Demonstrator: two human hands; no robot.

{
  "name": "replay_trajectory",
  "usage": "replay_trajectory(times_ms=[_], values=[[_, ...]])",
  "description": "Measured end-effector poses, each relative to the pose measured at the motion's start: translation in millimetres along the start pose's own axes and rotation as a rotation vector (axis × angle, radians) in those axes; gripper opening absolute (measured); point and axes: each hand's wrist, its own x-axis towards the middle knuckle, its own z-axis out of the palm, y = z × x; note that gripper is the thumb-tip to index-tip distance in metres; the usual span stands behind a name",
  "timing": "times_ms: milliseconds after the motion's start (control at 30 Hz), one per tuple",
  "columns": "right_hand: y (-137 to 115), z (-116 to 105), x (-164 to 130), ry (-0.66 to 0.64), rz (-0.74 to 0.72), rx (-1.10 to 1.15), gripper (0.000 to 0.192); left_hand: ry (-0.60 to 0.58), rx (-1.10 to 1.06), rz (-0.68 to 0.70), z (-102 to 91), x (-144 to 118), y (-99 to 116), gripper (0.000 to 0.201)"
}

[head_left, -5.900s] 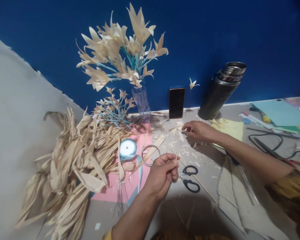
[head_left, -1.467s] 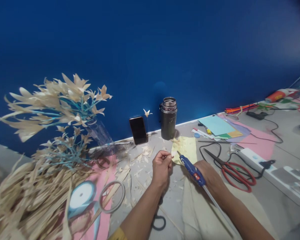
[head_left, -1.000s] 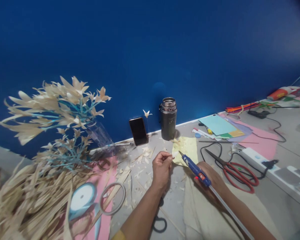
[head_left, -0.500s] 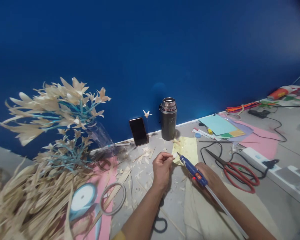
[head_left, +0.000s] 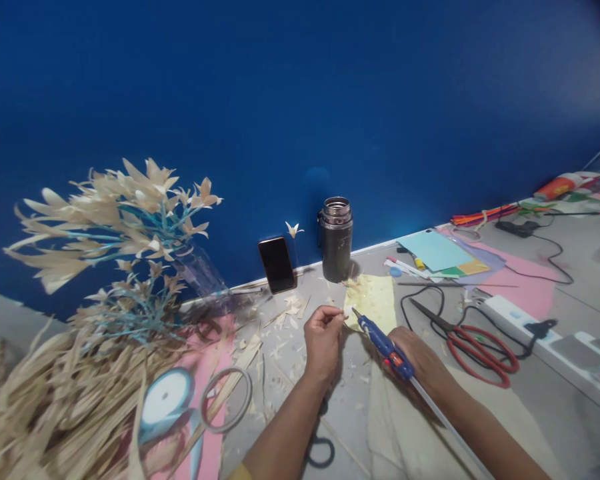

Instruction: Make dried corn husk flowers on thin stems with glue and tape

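My right hand [head_left: 414, 357] is wrapped round a blue hot glue gun [head_left: 384, 341], with a long glue stick [head_left: 447, 427] trailing from its back end. The gun's nozzle points up and left, close to my left fingertips. My left hand [head_left: 324, 340] pinches a tiny pale piece [head_left: 347, 312], too small to name, beside the nozzle. A yellow paper sheet [head_left: 380, 300] lies just beyond both hands. Small pale petal-like scraps [head_left: 293, 305] are scattered to the left of my left hand. A single pale flower [head_left: 294, 230] stands by the wall.
A steel flask [head_left: 337, 243] and a phone [head_left: 277, 265] stand against the blue wall. Red-handled scissors [head_left: 485, 350] and a power strip [head_left: 525, 333] lie right. Left are blue-stemmed flowers [head_left: 145, 207], dried husks [head_left: 55, 400] and tape rolls [head_left: 165, 397].
The glue gun's nozzle has shifted very slightly left and down, nearer my left fingertips. Both hands keep their grip, and the view has barely moved.
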Motion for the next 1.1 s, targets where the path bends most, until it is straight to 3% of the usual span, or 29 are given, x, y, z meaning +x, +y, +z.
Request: replay_trajectory(times_ms=[167, 467, 733, 933, 1100], values=[[1.3, -0.5, -0.6, -0.023, 0.050, -0.047, 0.016, 0.018, -0.007, 0.009, -0.1, 0.5, -0.8, 0.019], [-9.8, -9.1, 4.5, -0.059, -0.005, -0.095, 0.017, 0.035, -0.053, -0.031, -1.3, 1.7, 1.5, 0.027], [25.8, -9.8, 6.8, 0.028, 0.128, -0.386, 0.013, -0.018, -0.106, -0.078, 3.8, -3.0, 3.2, 0.034], [7.7, -22.1, 8.6, 0.126, -0.038, -0.121, 0.022, 0.003, -0.055, -0.012, 4.9, -4.1, 4.1, 0.022], [-14.7, -23.4, 12.7, 0.019, -0.103, -0.029, 0.019, 0.026, 0.016, 0.073, 3.2, -2.3, 3.0, 0.012]])
